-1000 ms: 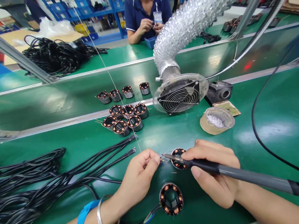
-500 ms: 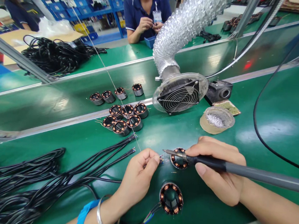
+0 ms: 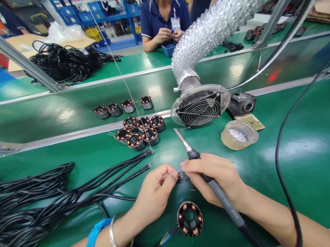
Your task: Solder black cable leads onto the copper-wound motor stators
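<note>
My left hand (image 3: 158, 189) is closed in a pinch on the thin coloured wire ends (image 3: 180, 175) of a black cable. In my right hand (image 3: 220, 177) is a soldering iron (image 3: 219, 194), its bare metal tip angled up and left, apart from the wires. The right thumb and forefinger reach close to those wire ends; whether they touch cannot be made out. Below the hands lies a ring-shaped stator (image 3: 190, 219) with copper coils, joined to coloured wires and a black cable. Several more stators (image 3: 135, 141) stand in a cluster beyond my left hand.
Black cables (image 3: 33, 200) cover the left of the green bench. A fan-faced fume extractor (image 3: 202, 109) with a foil duct stands ahead, beside a round tub (image 3: 239, 136) of silvery bits and a dark holder (image 3: 242, 105). Stators (image 3: 128, 105) sit on the belt. A co-worker (image 3: 166, 21) sits opposite.
The soldering iron has swung from nearly level to pointing up-left, and my right hand has moved left towards the wires. It now hides the second stator. The stators on the belt have shifted left.
</note>
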A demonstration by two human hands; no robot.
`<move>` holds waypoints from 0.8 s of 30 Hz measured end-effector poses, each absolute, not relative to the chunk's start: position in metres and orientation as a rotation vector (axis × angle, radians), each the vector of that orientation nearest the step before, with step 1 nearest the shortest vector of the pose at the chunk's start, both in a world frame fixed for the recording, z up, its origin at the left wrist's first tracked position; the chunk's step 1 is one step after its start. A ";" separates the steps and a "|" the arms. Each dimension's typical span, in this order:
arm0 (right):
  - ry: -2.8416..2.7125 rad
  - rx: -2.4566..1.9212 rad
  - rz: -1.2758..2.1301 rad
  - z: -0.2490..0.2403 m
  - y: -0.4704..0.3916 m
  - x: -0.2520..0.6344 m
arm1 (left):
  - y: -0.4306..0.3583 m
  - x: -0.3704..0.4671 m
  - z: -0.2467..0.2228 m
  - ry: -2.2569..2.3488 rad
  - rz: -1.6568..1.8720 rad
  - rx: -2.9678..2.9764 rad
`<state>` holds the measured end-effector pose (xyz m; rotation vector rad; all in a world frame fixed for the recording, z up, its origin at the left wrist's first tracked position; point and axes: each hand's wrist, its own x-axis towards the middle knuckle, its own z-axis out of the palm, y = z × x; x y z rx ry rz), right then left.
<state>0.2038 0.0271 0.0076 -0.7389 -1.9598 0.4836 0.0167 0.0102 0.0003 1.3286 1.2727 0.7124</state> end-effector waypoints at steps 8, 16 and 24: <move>-2.087 -0.703 0.475 -0.001 0.029 0.199 | 0.011 0.008 0.011 1.181 0.617 1.547; -2.075 -0.695 0.508 -0.009 0.021 0.205 | 0.016 0.010 0.010 1.160 0.591 1.289; -1.928 -0.820 0.533 0.020 0.014 0.220 | 0.007 0.018 0.007 1.206 0.635 1.042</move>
